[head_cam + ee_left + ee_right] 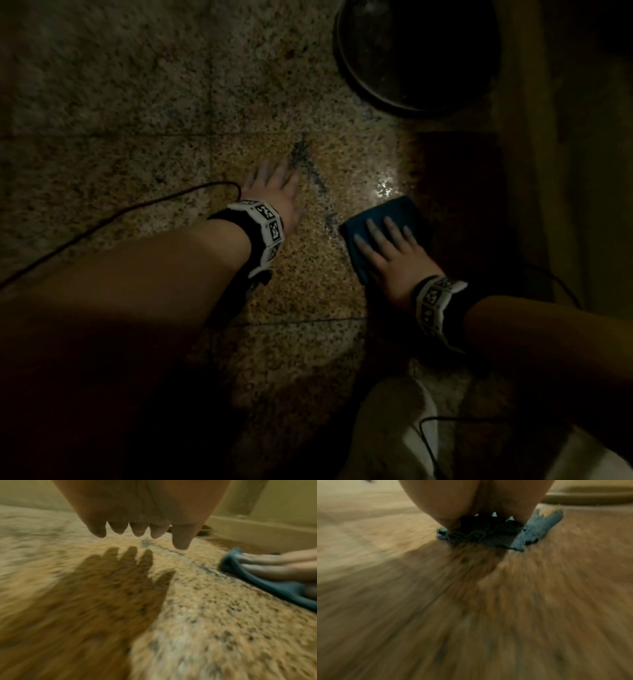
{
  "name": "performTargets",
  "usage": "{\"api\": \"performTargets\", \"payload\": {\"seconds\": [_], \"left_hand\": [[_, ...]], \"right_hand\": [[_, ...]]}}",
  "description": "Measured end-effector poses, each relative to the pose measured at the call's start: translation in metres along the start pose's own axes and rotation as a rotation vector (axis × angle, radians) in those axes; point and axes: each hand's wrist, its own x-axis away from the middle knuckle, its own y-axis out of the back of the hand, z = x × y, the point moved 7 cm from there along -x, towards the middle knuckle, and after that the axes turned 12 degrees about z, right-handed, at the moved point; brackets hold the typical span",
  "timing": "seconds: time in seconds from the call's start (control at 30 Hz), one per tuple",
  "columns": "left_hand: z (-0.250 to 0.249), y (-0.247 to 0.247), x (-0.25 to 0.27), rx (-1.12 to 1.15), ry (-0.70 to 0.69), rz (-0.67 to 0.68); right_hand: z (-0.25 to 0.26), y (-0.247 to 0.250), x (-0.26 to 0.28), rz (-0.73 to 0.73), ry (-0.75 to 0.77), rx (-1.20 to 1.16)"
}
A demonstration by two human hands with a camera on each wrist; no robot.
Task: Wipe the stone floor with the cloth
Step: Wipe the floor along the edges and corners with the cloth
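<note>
Teal cloth, folded, pressed flat to the speckled stone floor under the straight fingers of the right hand; left hand spread, holding nothing, beside a dark smear; wiping underway, next stroke should likely cross that smear.

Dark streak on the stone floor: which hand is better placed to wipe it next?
The right hand: it presses flat on the blue cloth, just right of the dark streak. The left hand is nearer but bare.
</note>
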Motion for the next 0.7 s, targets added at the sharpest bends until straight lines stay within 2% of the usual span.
{"api": "performTargets", "payload": {"seconds": [0.2, 0.4, 0.53, 0.7], "left_hand": [[-0.034, 0.01, -0.015, -0.146, -0.003, 0.041], [-0.057, 0.02, -0.031, -0.152, -0.073, -0.048], [-0.048, 0.025, -0.043, -0.183, -0.098, -0.054], [-0.043, 0.023, -0.051, -0.208, -0.147, -0.032]], "right_hand": [[-0.001, -0.028, 0.018, 0.049, 0.017, -0.004], [-0.005, -0.024, 0.012, 0.008, -0.009, -0.074], [-0.02, -0.001, 0.001, -0.022, -0.081, -0.184], [-0.055, 0.057, -0.027, -0.184, -0.22, -0.392]]}}
